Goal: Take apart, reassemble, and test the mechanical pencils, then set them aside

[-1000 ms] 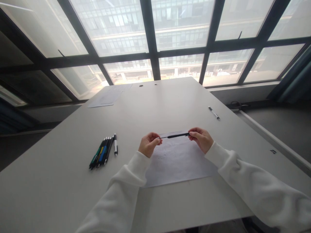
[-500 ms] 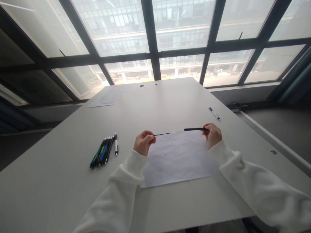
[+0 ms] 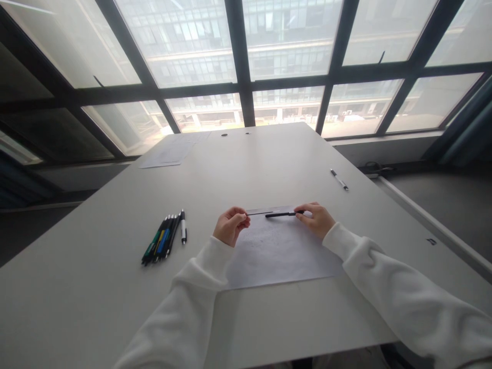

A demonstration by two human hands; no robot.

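My left hand (image 3: 229, 226) pinches one end of a thin dark pen refill (image 3: 259, 212), which points right. My right hand (image 3: 316, 219) grips a black pen barrel (image 3: 280, 214) by its right end, its open end close to the refill's tip. Both hands hover just above the far edge of a white sheet of paper (image 3: 280, 253) with faint scribbles, lying on the white table (image 3: 96, 302). White sleeves cover both arms.
A row of several pens (image 3: 163, 241) lies to the left of my hands. A single white pen (image 3: 339, 179) rests far right near the table edge. More paper sheets (image 3: 169, 152) lie at the far left. Large windows stand behind the table.
The refill was pulled out of the barrel as my hands moved apart. Now my right hand has brought the barrel back left, close to the refill's tip.
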